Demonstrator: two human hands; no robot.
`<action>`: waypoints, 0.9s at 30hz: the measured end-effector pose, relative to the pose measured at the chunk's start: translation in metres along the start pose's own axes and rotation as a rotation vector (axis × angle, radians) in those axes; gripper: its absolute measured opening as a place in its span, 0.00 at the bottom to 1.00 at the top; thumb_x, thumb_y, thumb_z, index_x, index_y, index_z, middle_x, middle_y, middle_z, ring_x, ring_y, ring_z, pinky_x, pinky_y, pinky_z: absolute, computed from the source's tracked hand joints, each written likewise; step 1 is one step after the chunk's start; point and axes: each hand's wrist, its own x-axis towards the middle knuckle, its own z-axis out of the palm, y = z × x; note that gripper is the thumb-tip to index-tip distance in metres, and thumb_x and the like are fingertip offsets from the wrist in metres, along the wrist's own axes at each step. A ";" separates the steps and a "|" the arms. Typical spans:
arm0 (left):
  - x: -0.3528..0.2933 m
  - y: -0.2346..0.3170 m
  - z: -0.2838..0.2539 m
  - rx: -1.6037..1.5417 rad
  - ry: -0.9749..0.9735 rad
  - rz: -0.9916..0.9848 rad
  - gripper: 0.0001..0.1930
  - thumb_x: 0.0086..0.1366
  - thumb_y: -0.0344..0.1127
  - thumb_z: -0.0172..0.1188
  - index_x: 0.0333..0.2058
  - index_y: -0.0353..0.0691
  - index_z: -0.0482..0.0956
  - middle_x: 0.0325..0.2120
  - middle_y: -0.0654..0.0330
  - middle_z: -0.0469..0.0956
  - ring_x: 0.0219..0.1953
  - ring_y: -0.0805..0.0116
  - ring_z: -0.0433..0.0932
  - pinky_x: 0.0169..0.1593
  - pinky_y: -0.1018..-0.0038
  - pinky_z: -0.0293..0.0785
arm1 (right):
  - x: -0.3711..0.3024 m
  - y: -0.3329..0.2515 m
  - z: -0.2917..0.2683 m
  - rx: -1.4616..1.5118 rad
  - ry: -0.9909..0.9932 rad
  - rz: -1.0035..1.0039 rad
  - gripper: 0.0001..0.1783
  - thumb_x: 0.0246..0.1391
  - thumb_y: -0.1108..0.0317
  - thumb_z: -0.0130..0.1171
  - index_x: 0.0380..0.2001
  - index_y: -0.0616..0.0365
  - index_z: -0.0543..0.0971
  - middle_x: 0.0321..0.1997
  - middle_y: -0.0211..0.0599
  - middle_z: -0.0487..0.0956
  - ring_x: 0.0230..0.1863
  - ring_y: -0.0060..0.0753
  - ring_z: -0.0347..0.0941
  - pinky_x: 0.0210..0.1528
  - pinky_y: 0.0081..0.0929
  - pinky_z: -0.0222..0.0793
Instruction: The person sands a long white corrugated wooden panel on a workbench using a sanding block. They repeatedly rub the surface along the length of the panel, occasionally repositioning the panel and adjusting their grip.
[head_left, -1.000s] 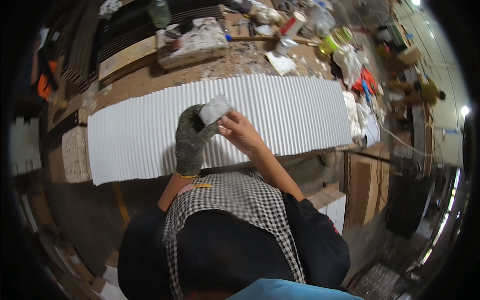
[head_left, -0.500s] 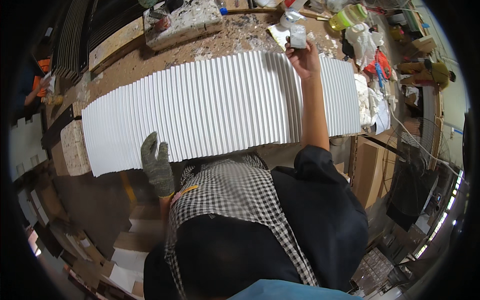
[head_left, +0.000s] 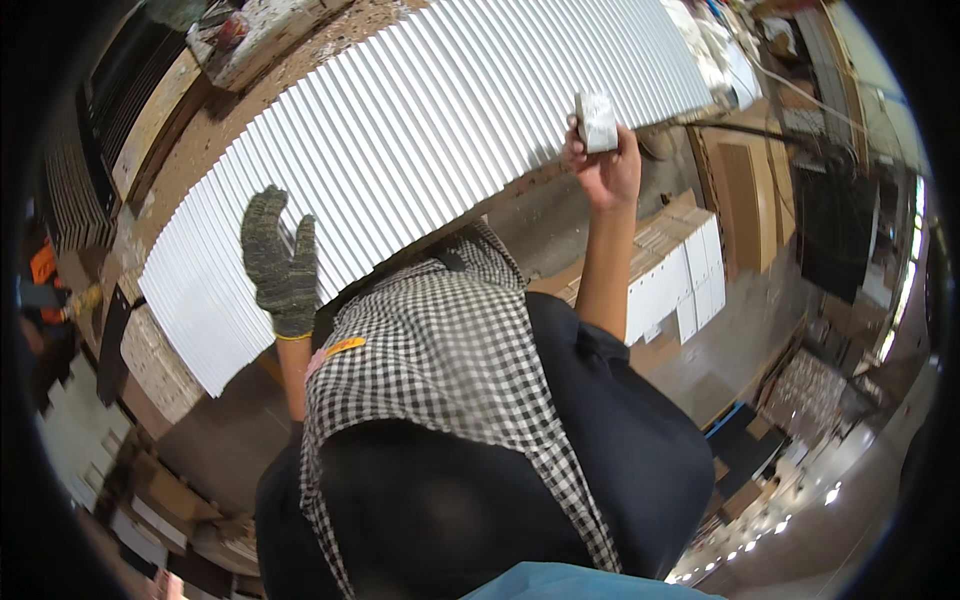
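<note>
A long row of white strips (head_left: 400, 130), packed side by side, lies across the workbench. My left hand (head_left: 278, 255), in a dark grey-green knitted glove, is over the near left part of the row. Its fingers are stretched and the thumb stands apart, with nothing in its grasp; whether it touches the strips I cannot tell. My bare right hand (head_left: 605, 180) grips a small whitish-grey rectangular block (head_left: 597, 122) between thumb and fingers. The block is held up by the near right edge of the row, and its underside is hidden.
A paint-spattered board (head_left: 265, 35) sits behind the row, with dark slats (head_left: 75, 185) stacked at far left. A worn block (head_left: 160, 360) lies at the row's left end. Flat cartons (head_left: 680, 265) stand below the bench on the right; white cloths (head_left: 705, 45) lie at the row's right end.
The view has turned and shifted. My right hand has come back from the bench's far side to the row's near edge, still with the block. My left hand has moved further over the strips.
</note>
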 end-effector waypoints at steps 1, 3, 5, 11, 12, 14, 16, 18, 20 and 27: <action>0.001 -0.014 -0.006 0.027 -0.022 0.075 0.26 0.62 0.31 0.74 0.59 0.41 0.79 0.60 0.54 0.79 0.66 0.54 0.73 0.71 0.56 0.68 | -0.024 0.014 -0.008 -0.031 0.064 -0.083 0.26 0.71 0.57 0.45 0.62 0.66 0.73 0.51 0.56 0.80 0.41 0.42 0.75 0.40 0.33 0.74; -0.003 -0.045 -0.011 0.028 -0.088 0.121 0.27 0.63 0.34 0.73 0.60 0.42 0.79 0.62 0.54 0.78 0.70 0.53 0.69 0.75 0.54 0.62 | -0.068 0.050 -0.018 -0.091 0.208 -0.254 0.26 0.73 0.55 0.49 0.63 0.61 0.74 0.52 0.48 0.82 0.44 0.42 0.80 0.40 0.33 0.77; -0.001 -0.058 -0.011 0.019 -0.129 0.231 0.28 0.64 0.38 0.73 0.62 0.43 0.78 0.64 0.55 0.76 0.72 0.52 0.65 0.76 0.52 0.60 | -0.099 0.089 -0.024 -0.198 0.432 -0.377 0.25 0.74 0.54 0.52 0.63 0.60 0.75 0.52 0.45 0.83 0.45 0.38 0.82 0.42 0.32 0.79; -0.021 -0.057 0.013 0.028 -0.251 0.247 0.35 0.66 0.47 0.71 0.67 0.43 0.72 0.69 0.52 0.69 0.76 0.47 0.58 0.77 0.48 0.54 | -0.104 0.165 -0.001 -1.450 0.937 -0.713 0.32 0.59 0.65 0.73 0.63 0.64 0.75 0.54 0.40 0.80 0.51 0.33 0.79 0.49 0.29 0.77; -0.022 -0.059 0.015 0.038 -0.219 0.285 0.36 0.67 0.49 0.70 0.68 0.42 0.71 0.70 0.49 0.68 0.76 0.45 0.58 0.77 0.47 0.54 | -0.100 0.167 0.003 -1.675 0.933 -0.810 0.31 0.57 0.66 0.73 0.62 0.62 0.76 0.53 0.41 0.80 0.51 0.39 0.78 0.51 0.33 0.77; -0.021 -0.059 0.017 0.002 -0.210 0.256 0.35 0.68 0.51 0.69 0.68 0.41 0.71 0.69 0.47 0.68 0.76 0.44 0.58 0.77 0.47 0.54 | -0.093 0.173 0.013 -1.921 0.926 -0.915 0.31 0.54 0.67 0.73 0.60 0.60 0.77 0.53 0.43 0.79 0.52 0.47 0.76 0.54 0.39 0.75; -0.021 -0.059 0.014 0.019 -0.211 0.250 0.35 0.68 0.51 0.68 0.68 0.40 0.71 0.69 0.47 0.69 0.75 0.44 0.59 0.77 0.47 0.54 | -0.085 0.178 0.023 -1.955 0.924 -0.944 0.30 0.52 0.67 0.73 0.59 0.59 0.78 0.53 0.45 0.78 0.53 0.52 0.74 0.56 0.45 0.73; -0.021 -0.057 0.014 0.040 -0.223 0.251 0.35 0.69 0.51 0.68 0.68 0.39 0.71 0.68 0.46 0.69 0.75 0.44 0.59 0.77 0.47 0.54 | -0.081 0.181 0.022 -1.998 0.909 -0.962 0.30 0.52 0.68 0.72 0.59 0.59 0.77 0.53 0.44 0.77 0.53 0.53 0.73 0.57 0.46 0.71; -0.022 -0.059 0.013 0.030 -0.221 0.238 0.35 0.69 0.51 0.68 0.67 0.39 0.71 0.68 0.46 0.70 0.75 0.44 0.60 0.77 0.47 0.54 | -0.076 0.183 0.018 -2.031 0.893 -0.962 0.30 0.52 0.68 0.72 0.58 0.58 0.76 0.54 0.45 0.77 0.53 0.53 0.72 0.57 0.47 0.71; -0.020 -0.052 0.010 0.025 -0.210 0.215 0.32 0.67 0.44 0.71 0.66 0.38 0.73 0.67 0.47 0.72 0.75 0.45 0.61 0.76 0.49 0.57 | -0.076 0.173 0.010 -1.971 0.924 -0.955 0.30 0.50 0.66 0.73 0.56 0.60 0.76 0.53 0.47 0.76 0.54 0.54 0.72 0.58 0.48 0.70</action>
